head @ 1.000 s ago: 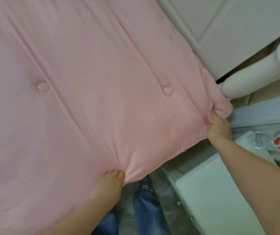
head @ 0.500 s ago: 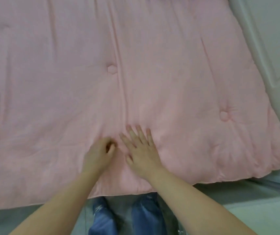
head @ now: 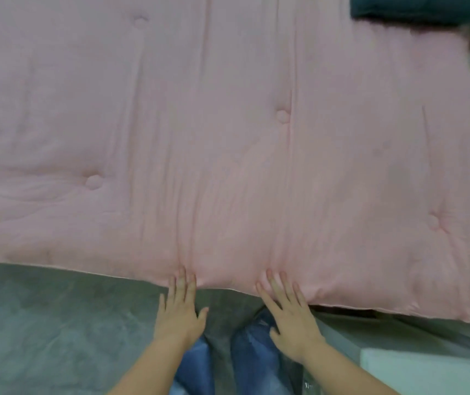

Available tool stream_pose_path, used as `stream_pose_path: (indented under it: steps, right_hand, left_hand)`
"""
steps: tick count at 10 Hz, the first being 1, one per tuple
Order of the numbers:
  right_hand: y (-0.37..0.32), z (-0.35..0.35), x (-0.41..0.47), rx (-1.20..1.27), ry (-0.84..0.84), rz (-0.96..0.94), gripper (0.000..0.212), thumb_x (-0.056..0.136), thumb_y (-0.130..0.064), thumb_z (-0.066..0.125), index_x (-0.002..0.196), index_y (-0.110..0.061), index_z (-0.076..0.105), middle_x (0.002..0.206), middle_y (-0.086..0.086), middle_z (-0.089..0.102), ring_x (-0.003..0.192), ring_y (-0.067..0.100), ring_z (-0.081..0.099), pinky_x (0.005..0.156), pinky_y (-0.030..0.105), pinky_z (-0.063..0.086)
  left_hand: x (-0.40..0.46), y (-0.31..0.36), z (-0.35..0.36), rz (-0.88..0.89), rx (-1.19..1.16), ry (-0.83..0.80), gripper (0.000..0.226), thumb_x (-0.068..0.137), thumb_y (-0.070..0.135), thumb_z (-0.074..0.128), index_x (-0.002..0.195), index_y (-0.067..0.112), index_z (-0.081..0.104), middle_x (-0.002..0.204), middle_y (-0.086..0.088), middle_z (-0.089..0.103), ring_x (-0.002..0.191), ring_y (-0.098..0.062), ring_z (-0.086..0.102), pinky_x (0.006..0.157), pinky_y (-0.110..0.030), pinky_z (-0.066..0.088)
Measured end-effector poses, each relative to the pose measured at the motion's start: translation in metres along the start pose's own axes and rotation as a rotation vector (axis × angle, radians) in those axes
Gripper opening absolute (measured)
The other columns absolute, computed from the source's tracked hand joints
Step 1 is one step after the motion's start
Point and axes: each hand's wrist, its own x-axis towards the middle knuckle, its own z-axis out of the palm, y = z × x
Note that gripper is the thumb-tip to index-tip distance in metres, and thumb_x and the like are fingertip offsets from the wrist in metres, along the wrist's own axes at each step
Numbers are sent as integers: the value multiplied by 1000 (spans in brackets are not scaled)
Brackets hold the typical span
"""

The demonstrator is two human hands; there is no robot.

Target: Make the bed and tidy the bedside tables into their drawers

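Note:
A pink tufted quilt [head: 228, 138] lies spread flat over the bed and fills most of the view. Its near hem runs from the left edge down toward the lower right. My left hand [head: 181, 306] lies flat with straight fingers, its fingertips on the hem. My right hand [head: 287, 312] is flat too, fingers spread and pressing the quilt's edge a little to the right. Neither hand holds anything. A dark teal pillow [head: 418, 10] lies at the top right corner of the bed.
A grey-green sheet [head: 57, 323] shows below the quilt's hem on the left. The white top of a bedside table [head: 427, 372] sits at the lower right. My legs in blue jeans [head: 250, 357] stand between my arms.
My view has pulled back and shifted left, so the hem and the dark pillow now show. Both hands slid from the quilt's surface back to its near edge and moved apart; the left hand uncurled.

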Motion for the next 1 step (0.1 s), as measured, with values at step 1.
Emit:
stream_pose_path:
  steps: [1]
  right_hand:
    - [-39,-36,-8,371,88,235,71,88,-18,48,153,-29,22,162,-6,14,150,22,14,121,31,11]
  left_hand:
    - [-39,-8,-22,-45,-120,-84,60,96,39,39,152,20,25,161,-3,20,147,-23,20,119,-38,18]
